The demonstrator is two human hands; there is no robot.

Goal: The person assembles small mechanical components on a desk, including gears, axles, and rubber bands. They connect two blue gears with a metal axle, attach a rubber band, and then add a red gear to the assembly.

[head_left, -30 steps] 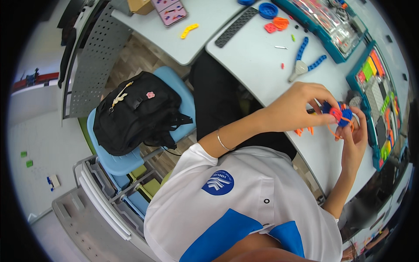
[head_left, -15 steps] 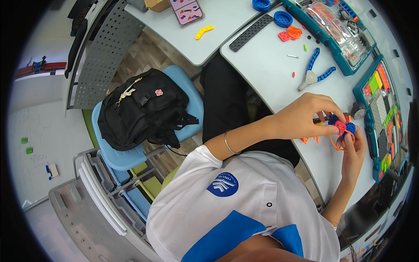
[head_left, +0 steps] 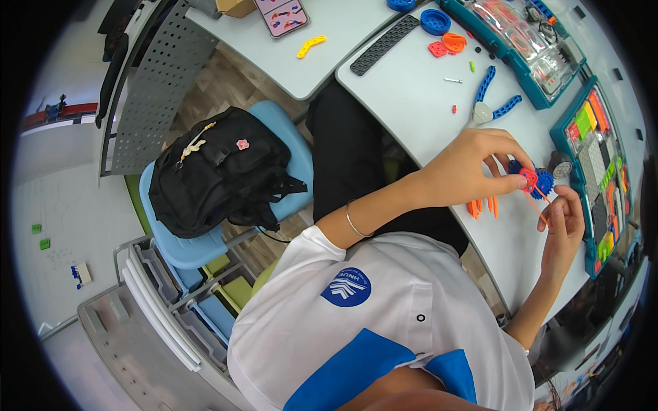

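Note:
My left hand is closed on a small building-kit assembly of blue gears and a red connector piece, held over the table. My right hand pinches a thin orange rubber band, which runs taut from the assembly to its fingertips. Under the left wrist lie several orange pieces, partly hidden. A dark wheel stands just beyond the assembly. Grey-and-blue pliers with spread handles rest above my left hand.
Two teal-edged parts cases line the far right side. A black perforated strip, a blue ring and orange pieces sit farther back. A phone and a yellow bent beam occupy the other table. A black backpack fills a blue chair.
The orange band, earlier a loose rounded loop, is now drawn out nearly straight. My right hand has moved slightly away from the assembly, exposing more of the blue gear.

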